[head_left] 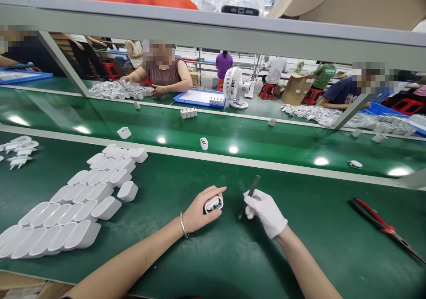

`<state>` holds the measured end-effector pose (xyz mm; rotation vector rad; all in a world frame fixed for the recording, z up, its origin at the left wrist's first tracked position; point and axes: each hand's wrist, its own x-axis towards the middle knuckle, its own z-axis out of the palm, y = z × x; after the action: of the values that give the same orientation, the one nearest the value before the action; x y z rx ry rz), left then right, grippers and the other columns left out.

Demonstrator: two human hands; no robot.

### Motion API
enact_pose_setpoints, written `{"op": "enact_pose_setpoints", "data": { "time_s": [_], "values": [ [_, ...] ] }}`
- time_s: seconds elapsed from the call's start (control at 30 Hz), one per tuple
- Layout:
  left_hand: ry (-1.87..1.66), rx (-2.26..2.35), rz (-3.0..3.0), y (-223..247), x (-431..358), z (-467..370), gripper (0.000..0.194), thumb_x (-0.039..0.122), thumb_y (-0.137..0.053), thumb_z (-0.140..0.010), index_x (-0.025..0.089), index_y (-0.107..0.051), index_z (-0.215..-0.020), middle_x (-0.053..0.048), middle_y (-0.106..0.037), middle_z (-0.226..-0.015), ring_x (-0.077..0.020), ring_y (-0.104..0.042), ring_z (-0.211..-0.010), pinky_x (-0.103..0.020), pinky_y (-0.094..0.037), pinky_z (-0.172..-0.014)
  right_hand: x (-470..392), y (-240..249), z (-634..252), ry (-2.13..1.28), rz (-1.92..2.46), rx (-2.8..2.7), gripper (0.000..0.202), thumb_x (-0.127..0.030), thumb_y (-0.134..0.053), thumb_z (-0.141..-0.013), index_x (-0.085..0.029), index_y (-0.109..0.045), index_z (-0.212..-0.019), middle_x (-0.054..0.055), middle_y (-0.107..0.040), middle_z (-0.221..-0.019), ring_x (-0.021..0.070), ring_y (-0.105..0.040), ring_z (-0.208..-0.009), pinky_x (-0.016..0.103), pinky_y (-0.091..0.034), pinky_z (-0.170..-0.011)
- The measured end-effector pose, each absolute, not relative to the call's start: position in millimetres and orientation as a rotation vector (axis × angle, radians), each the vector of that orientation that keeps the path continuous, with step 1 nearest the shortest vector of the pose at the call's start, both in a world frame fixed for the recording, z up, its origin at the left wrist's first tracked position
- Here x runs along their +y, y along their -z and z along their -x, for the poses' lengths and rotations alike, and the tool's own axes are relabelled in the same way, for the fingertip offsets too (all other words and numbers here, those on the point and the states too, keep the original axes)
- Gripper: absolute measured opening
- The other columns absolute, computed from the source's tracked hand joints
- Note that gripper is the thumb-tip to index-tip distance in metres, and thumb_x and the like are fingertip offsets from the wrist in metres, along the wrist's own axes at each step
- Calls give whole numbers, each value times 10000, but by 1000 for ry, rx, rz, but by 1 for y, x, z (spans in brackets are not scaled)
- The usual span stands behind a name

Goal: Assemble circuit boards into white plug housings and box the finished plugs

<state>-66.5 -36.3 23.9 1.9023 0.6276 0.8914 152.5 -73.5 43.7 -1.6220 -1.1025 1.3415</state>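
Note:
My left hand (197,211), bare and with a bracelet at the wrist, is closed around a white oval charger housing (213,205). Its open end faces up, and small dark and pale parts show inside. A short gap to the right, my right hand (267,214) wears a white glove. It grips a slim dark rod-like tool (254,184), tilted, with its lower end near the green tabletop (206,263); the tool's exact kind cannot be made out. Rows of white oval housings (77,192) lie on the table to the left, and one housing (128,191) sits slightly apart.
Red-and-black long-nose pliers (376,218) lie at the right. White plug pieces (21,148) are at the far left. Beyond a pale strip, a green belt (266,148) carries several scattered housings. Across it, a co-worker (166,70) sits by a white fan (234,86). A shelf beam (213,28) crosses above.

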Motion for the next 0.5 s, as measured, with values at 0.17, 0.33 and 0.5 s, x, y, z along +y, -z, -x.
{"op": "enact_pose_setpoints", "data": {
  "time_s": [0.17,0.33,0.5],
  "values": [
    [-822,600,-1798,-21,-36,65,512,423,-503,-858,223,-416,-1321,-65,-463,-1017,-167,-485,-831,-306,-417,-759,-84,-48,-118,-1540,983,-582,327,-380,-765,-641,-162,-574,-794,8,-616,-733,173,-635,-712,282,-504,-650],
    [-689,558,-1624,-19,-38,63,533,366,-593,-812,251,-411,-1301,-68,-416,-1167,-147,-481,-861,-289,-404,-784,-85,-37,-108,-1557,925,-497,286,-346,-773,-644,-167,-588,-769,10,-638,-738,198,-647,-751,306,-519,-688],
    [-626,542,-1350,-15,-38,61,546,293,-645,-778,260,-387,-1257,-69,-429,-1201,-60,-454,-664,-222,-388,-617,-85,-36,-109,-1491,995,-526,307,-365,-772,-633,-169,-582,-775,9,-639,-713,206,-654,-712,319,-535,-669]
  ]
}}
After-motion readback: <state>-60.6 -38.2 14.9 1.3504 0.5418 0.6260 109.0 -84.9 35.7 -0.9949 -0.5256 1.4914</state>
